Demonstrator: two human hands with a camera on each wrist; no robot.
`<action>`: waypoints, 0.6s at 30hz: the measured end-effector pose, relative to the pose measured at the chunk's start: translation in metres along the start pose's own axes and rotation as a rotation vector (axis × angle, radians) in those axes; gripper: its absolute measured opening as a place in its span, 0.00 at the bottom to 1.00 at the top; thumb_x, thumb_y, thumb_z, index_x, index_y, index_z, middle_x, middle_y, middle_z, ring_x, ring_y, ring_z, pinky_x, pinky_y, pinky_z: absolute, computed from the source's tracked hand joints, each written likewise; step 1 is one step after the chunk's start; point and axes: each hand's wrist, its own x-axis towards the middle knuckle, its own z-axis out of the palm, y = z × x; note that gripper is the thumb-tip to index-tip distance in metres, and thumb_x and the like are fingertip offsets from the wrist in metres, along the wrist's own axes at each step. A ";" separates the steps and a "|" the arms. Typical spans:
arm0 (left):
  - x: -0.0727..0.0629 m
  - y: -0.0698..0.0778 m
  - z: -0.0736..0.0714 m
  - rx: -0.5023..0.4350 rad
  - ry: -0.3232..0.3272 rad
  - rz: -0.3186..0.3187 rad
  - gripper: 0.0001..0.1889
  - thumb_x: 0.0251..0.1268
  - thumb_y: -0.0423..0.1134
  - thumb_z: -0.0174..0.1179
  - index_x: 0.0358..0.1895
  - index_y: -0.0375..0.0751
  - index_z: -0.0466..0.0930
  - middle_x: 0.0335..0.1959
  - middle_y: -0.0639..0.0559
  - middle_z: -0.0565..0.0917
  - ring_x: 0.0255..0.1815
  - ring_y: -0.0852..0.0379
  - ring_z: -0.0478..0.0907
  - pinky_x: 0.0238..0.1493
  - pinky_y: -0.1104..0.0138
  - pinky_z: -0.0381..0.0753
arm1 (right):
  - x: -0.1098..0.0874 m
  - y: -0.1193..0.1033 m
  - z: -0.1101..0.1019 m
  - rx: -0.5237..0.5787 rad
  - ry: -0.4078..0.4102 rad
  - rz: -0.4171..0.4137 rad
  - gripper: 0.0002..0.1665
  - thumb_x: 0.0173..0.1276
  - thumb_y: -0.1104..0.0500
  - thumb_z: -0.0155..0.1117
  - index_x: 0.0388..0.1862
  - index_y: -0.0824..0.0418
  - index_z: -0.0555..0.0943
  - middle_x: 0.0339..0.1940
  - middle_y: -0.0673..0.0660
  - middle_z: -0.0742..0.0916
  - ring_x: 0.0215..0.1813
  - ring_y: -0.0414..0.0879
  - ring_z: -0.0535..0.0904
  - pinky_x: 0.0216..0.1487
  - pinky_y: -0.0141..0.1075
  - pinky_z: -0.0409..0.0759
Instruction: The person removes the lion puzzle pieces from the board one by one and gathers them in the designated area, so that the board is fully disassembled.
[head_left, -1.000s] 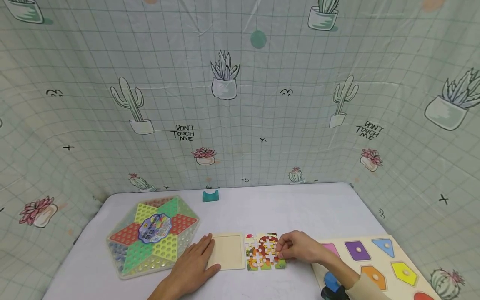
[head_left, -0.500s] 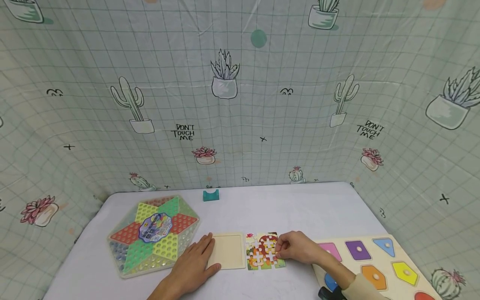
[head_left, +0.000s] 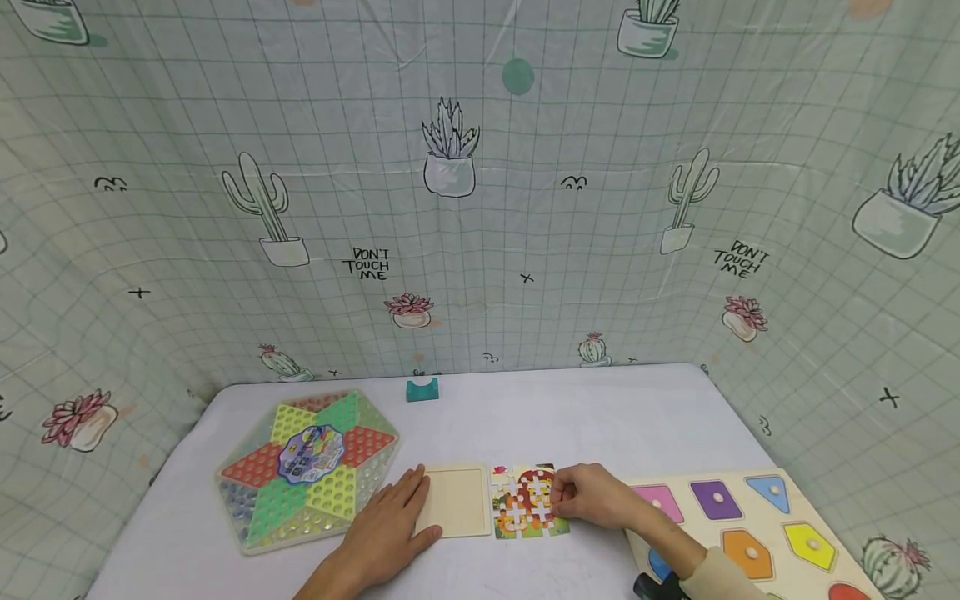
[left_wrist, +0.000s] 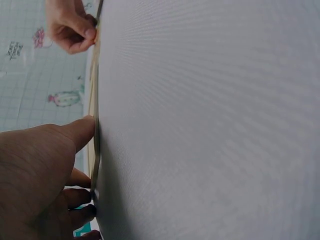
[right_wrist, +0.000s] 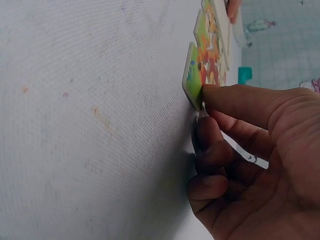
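My left hand point(head_left: 384, 529) lies with straight fingers over the left edge of a shallow wooden puzzle tray point(head_left: 457, 502). In the left wrist view its thumb point(left_wrist: 82, 131) touches the tray's side. Against the tray's right side lies a jigsaw puzzle point(head_left: 522, 504) of colourful cartoon pieces, with small white gaps in the picture. My right hand point(head_left: 595, 495) pinches a puzzle piece at the puzzle's right edge. The right wrist view shows the thumb on top of that green-edged piece point(right_wrist: 192, 80), the other fingers curled by its rim.
A hexagonal Chinese checkers board point(head_left: 277, 517) lies on the left. A wooden shape board point(head_left: 757, 492) with knobbed coloured pieces lies on the right, under the right forearm. At the back stands a small teal block point(head_left: 422, 390). A patterned cloth point(head_left: 480, 250) surrounds the white table.
Both hands stay nearly where they were, the left on the tray and the right at the puzzle's edge. The right sleeve and wrist have shifted slightly to the left.
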 end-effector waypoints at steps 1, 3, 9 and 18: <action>0.000 0.000 0.000 0.000 0.000 0.000 0.40 0.71 0.59 0.58 0.74 0.31 0.64 0.78 0.39 0.62 0.79 0.41 0.57 0.73 0.44 0.61 | 0.000 0.000 0.000 0.000 -0.003 0.001 0.08 0.64 0.59 0.73 0.28 0.51 0.81 0.21 0.42 0.79 0.25 0.35 0.71 0.28 0.30 0.69; 0.000 0.000 0.000 0.003 -0.002 -0.001 0.41 0.70 0.59 0.58 0.74 0.31 0.64 0.78 0.39 0.62 0.79 0.41 0.58 0.73 0.44 0.61 | 0.000 -0.001 0.000 0.005 -0.008 0.000 0.08 0.64 0.59 0.73 0.29 0.51 0.81 0.21 0.43 0.79 0.25 0.34 0.71 0.28 0.30 0.68; 0.000 0.000 0.000 0.001 -0.009 -0.004 0.41 0.70 0.60 0.58 0.74 0.31 0.64 0.78 0.39 0.61 0.79 0.41 0.57 0.73 0.44 0.60 | -0.001 0.000 -0.001 0.018 -0.029 -0.041 0.08 0.60 0.59 0.76 0.32 0.52 0.82 0.21 0.43 0.78 0.24 0.33 0.70 0.28 0.29 0.69; 0.001 -0.001 0.000 -0.003 -0.007 0.001 0.41 0.70 0.60 0.58 0.74 0.31 0.64 0.78 0.39 0.61 0.79 0.41 0.58 0.73 0.43 0.61 | -0.001 -0.001 -0.002 0.022 -0.061 -0.045 0.09 0.60 0.57 0.76 0.33 0.53 0.81 0.22 0.44 0.78 0.25 0.33 0.69 0.28 0.29 0.68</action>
